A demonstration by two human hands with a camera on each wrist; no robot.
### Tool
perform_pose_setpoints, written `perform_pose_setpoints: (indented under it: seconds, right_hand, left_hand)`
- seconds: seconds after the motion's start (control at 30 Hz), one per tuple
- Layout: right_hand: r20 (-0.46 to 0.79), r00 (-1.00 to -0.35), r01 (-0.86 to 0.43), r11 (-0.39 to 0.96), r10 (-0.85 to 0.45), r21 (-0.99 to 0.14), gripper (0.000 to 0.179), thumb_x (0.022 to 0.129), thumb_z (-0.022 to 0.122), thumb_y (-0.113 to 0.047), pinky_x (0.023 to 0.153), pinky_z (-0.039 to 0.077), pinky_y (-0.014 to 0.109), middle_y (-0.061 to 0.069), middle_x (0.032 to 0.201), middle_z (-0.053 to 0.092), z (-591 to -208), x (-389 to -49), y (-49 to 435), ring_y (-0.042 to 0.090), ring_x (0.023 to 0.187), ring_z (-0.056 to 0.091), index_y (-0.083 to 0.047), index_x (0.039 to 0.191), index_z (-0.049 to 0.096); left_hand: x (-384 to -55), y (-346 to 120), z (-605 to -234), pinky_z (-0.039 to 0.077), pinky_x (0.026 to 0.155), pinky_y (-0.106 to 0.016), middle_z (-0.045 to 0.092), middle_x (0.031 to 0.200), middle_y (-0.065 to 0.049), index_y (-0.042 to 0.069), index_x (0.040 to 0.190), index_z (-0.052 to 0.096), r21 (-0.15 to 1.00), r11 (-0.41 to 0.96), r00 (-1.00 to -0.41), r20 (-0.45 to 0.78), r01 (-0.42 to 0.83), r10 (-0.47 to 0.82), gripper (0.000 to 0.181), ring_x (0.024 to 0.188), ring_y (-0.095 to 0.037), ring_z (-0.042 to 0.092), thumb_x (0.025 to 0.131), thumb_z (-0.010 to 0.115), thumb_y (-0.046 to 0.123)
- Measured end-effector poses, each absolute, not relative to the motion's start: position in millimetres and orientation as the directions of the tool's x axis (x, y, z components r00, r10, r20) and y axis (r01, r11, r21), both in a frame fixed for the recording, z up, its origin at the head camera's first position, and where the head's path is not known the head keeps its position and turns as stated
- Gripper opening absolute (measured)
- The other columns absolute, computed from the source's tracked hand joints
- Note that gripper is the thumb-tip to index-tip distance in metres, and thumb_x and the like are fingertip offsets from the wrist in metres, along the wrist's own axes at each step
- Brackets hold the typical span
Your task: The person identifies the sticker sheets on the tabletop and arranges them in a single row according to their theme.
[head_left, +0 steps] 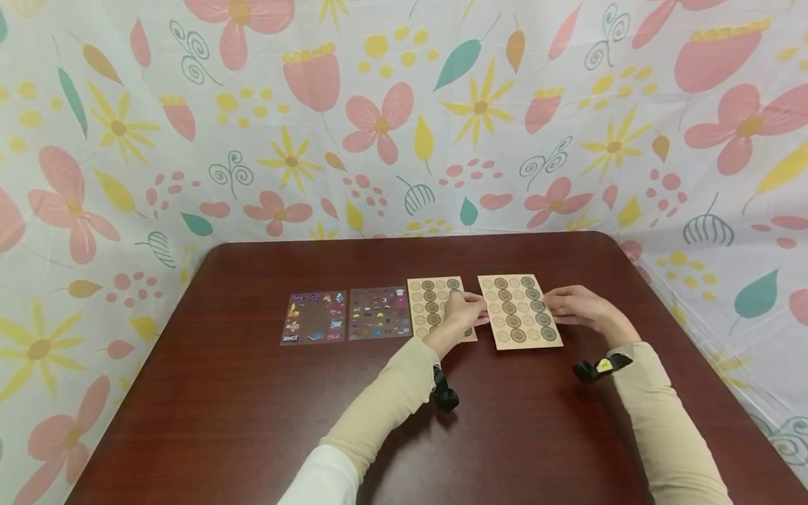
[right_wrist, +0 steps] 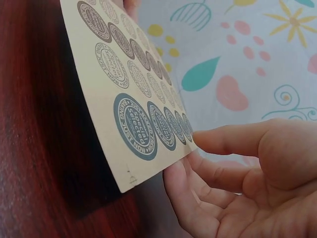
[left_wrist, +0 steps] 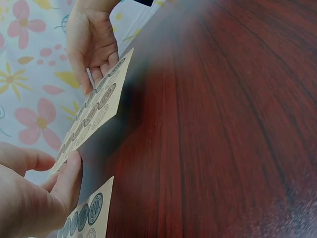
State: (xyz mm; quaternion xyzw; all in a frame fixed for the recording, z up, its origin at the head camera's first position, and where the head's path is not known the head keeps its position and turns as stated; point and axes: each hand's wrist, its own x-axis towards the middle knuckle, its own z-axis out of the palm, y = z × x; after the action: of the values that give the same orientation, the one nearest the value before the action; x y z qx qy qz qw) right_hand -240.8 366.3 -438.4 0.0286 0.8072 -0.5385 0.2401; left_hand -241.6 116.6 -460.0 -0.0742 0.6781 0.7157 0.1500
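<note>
A tan sheet of round stickers (head_left: pixel 520 312) is held up off the table between both hands, slightly tilted. My left hand (head_left: pixel 462 314) pinches its left edge between thumb and fingers. At the opposite edge, my right hand (head_left: pixel 583 308) grips it, with the thumb (right_wrist: pixel 223 140) on the printed face and the other fingers beneath. Dark and pale circles alternate in columns across the sheet. A second tan sticker sheet (head_left: pixel 419 308) lies flat under my left hand, which hides part of it.
Left of the tan sheets, two clear sheets with small colourful stickers (head_left: pixel 313 319) (head_left: pixel 379 315) lie side by side on the dark red wooden table (head_left: pixel 265 414). A flower-printed cloth (head_left: pixel 379 175) hangs behind the table and along its sides.
</note>
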Motion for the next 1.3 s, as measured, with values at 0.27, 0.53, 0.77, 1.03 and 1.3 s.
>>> perform_pose_setpoints:
  seconds: [0.27,0.53,0.77,1.03,1.3]
  right_hand:
    - [-0.417,-0.88,0.306,0.401,-0.227,-0.863,0.051,0.103,0.043,-0.017,0.079,0.058,0.022,-0.005,0.095,0.067,-440.0,-245.4,362.3,0.002,0.084,0.065,0.021,0.136,0.032]
    - [-0.414,-0.879,0.299,0.402,-0.237,-0.865,0.052,0.104,0.038,-0.017,0.08,0.058,0.023,0.001,0.101,0.067,-440.1,-249.0,358.1,0.004,0.087,0.064,0.022,0.138,0.029]
    - [-0.42,-0.877,0.299,0.417,-0.235,-0.858,0.054,0.105,0.036,-0.018,0.084,0.058,0.026,0.009,0.111,0.065,-441.9,-254.4,355.9,0.004,0.089,0.064,0.022,0.14,0.026]
    - [-0.413,-0.879,0.292,0.418,-0.238,-0.861,0.053,0.105,0.037,-0.018,0.085,0.058,0.026,0.018,0.121,0.063,-442.0,-260.7,353.1,0.004,0.091,0.065,0.02,0.141,0.029]
    - [-0.412,-0.88,0.288,0.427,-0.235,-0.857,0.053,0.105,0.037,-0.018,0.086,0.058,0.027,0.028,0.132,0.055,-442.2,-266.1,348.7,0.005,0.095,0.065,0.019,0.141,0.029]
  left_hand:
    - [-245.1,112.7,-457.3,0.061,0.074,-0.029,0.069,0.095,-0.016,-0.004,0.1,0.069,0.942,-0.052,-0.941,-0.327,-0.332,0.085,0.015,0.085,-0.029,0.071,0.09,0.058,-0.001]
    - [-251.0,108.5,-460.5,0.061,0.07,-0.025,0.069,0.087,-0.013,-0.002,0.099,0.07,0.951,-0.006,-0.947,-0.309,-0.31,0.089,0.015,0.075,-0.02,0.071,0.092,0.057,0.002]
    - [-252.9,111.8,-458.7,0.061,0.078,-0.032,0.07,0.089,-0.014,-0.004,0.099,0.07,0.946,0.05,-0.947,-0.321,-0.32,0.003,0.017,0.086,-0.029,0.072,0.092,0.056,0.002]
    - [-252.4,107.2,-457.0,0.061,0.077,-0.032,0.069,0.094,-0.015,-0.007,0.106,0.069,0.955,0.04,-0.956,-0.293,-0.293,0.003,0.021,0.085,-0.029,0.072,0.093,0.054,0.002]
    - [-251.7,101.2,-457.5,0.058,0.066,-0.025,0.069,0.093,-0.017,-0.008,0.104,0.068,0.965,0.078,-0.967,-0.254,-0.252,0.021,0.022,0.083,-0.029,0.071,0.094,0.052,0.003]
